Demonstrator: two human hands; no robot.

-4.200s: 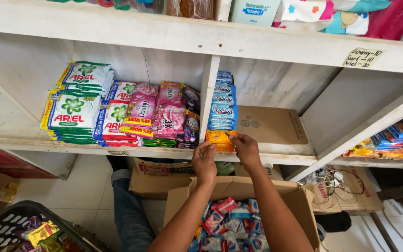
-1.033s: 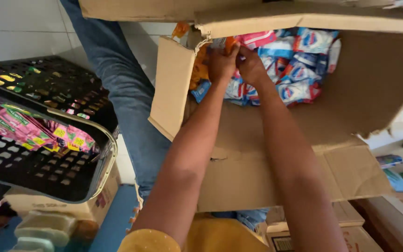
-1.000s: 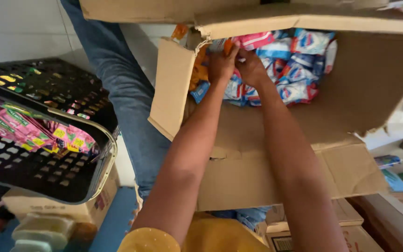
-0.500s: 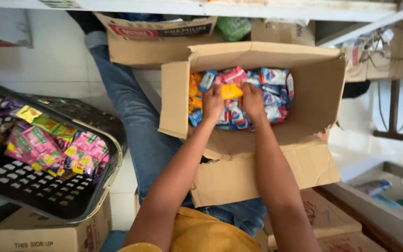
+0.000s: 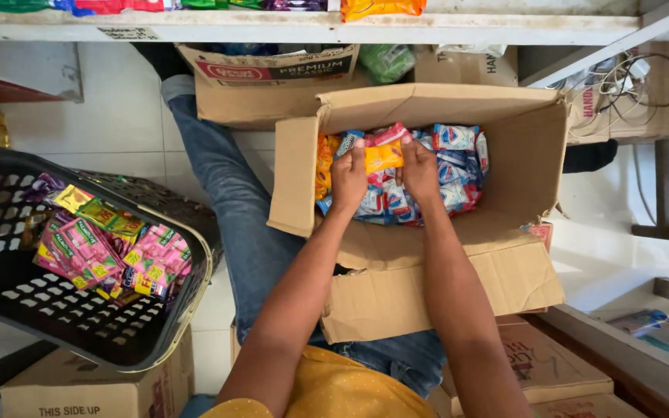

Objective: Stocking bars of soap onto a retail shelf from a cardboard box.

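While both hands reach into the open cardboard box point(image 5: 532, 147), the fingers of the left hand point(image 5: 348, 176) and of the right hand point(image 5: 420, 169) are clamped on the two ends of an orange packet point(image 5: 383, 156), held just above the heap. Directly beneath the fingers lie the blue, red and white sachets point(image 5: 449, 166) that fill the box; more orange packets appear to stand along its left wall, though they are partly hidden. The box rests on the person's lap, over a jeans-clad leg point(image 5: 230, 205). Well left of the fingers sits a black plastic basket point(image 5: 9, 286) holding pink and green sachets point(image 5: 106, 251). Beyond the fingers runs a shelf edge point(image 5: 311, 29).
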